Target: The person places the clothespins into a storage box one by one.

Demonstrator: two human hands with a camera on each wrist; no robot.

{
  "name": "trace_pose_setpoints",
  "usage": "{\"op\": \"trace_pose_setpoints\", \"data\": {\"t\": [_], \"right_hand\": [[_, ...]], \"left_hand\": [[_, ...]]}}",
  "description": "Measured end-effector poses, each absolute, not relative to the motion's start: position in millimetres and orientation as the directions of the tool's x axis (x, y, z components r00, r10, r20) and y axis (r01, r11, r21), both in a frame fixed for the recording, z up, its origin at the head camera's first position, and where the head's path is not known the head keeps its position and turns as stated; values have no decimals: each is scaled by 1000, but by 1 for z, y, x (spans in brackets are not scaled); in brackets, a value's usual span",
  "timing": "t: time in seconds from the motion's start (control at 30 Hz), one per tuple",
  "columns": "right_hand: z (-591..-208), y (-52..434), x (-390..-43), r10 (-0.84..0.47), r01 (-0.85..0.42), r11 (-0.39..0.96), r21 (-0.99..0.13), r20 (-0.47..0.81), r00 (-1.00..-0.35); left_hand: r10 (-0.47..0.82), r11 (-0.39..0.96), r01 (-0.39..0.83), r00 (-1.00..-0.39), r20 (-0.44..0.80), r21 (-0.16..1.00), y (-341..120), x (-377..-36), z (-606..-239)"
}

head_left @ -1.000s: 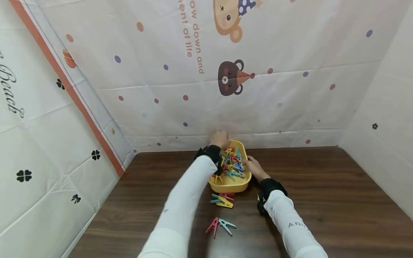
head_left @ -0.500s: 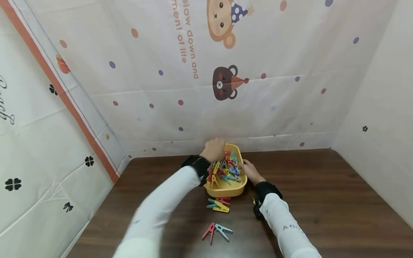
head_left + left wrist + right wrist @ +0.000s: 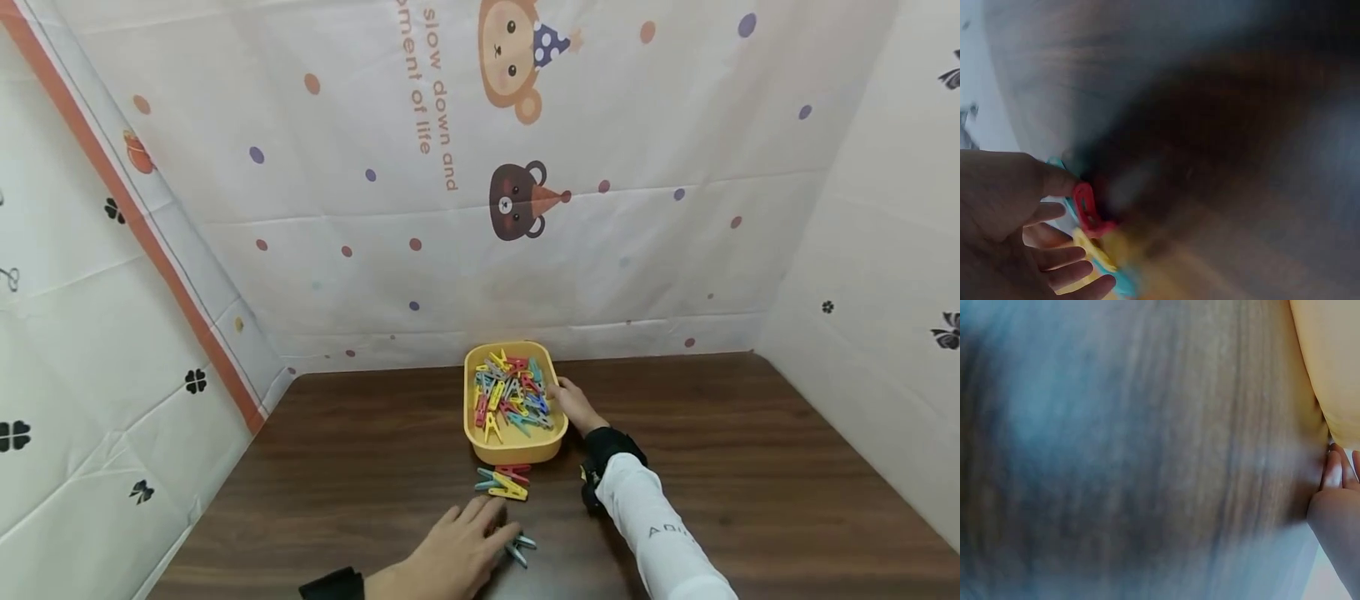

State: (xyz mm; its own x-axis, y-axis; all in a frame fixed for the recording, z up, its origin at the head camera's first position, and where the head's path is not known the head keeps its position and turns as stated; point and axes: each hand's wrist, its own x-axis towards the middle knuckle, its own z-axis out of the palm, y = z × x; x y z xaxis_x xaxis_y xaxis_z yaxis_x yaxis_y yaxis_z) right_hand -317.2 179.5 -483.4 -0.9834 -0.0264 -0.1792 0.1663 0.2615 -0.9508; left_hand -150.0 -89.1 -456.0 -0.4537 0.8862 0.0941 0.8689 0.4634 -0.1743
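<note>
My left hand (image 3: 457, 550) is over the near part of the table, fingers spread and relaxed. Beside its thumb lies a light blue clothespin (image 3: 521, 547), partly covered. In the left wrist view, a red clothespin (image 3: 1088, 211) shows right at the thumb tip, with a yellow clothespin (image 3: 1096, 251) beyond it. My right hand (image 3: 579, 407) holds the right rim of a yellow basket (image 3: 517, 453), thumb over the edge. Several red, yellow, blue and teal clothespins (image 3: 512, 392) fill the basket. The right wrist view shows my fingers (image 3: 1332, 470) against its side.
Just in front of the basket lie another red clothespin (image 3: 514, 472), a teal clothespin (image 3: 489, 476) and a yellow one. The dark wooden table (image 3: 360, 450) meets a printed white backdrop (image 3: 360, 283) behind the basket, with sheets at both sides.
My left hand has left the far side of the basket and come back toward me, over the nearest clothespins. My right hand stays at the basket's right rim.
</note>
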Motion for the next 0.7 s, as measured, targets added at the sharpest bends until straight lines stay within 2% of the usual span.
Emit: {"op": "trace_pose_setpoints", "data": {"t": [0.1,0.27,0.5,0.7], "right_hand": [[-483,183,-319,-18,166,257,-952,-177,-984],[-485,186,-318,-15,181,259,-949,-192,-981],[-488,185,-317,-12,174,269,-947,-184,-983],[-487,182,-319,-20,165,255,-953,-176,-984]], "left_hand": [[853,522,848,-518,60,-90,-96,-152,-461],[838,545,838,-545,9,-37,-98,-154,-460],[795,605,796,-606,-28,-29,-96,-156,-459],[731,678,734,-679,-66,-43,-99,-151,-444]]}}
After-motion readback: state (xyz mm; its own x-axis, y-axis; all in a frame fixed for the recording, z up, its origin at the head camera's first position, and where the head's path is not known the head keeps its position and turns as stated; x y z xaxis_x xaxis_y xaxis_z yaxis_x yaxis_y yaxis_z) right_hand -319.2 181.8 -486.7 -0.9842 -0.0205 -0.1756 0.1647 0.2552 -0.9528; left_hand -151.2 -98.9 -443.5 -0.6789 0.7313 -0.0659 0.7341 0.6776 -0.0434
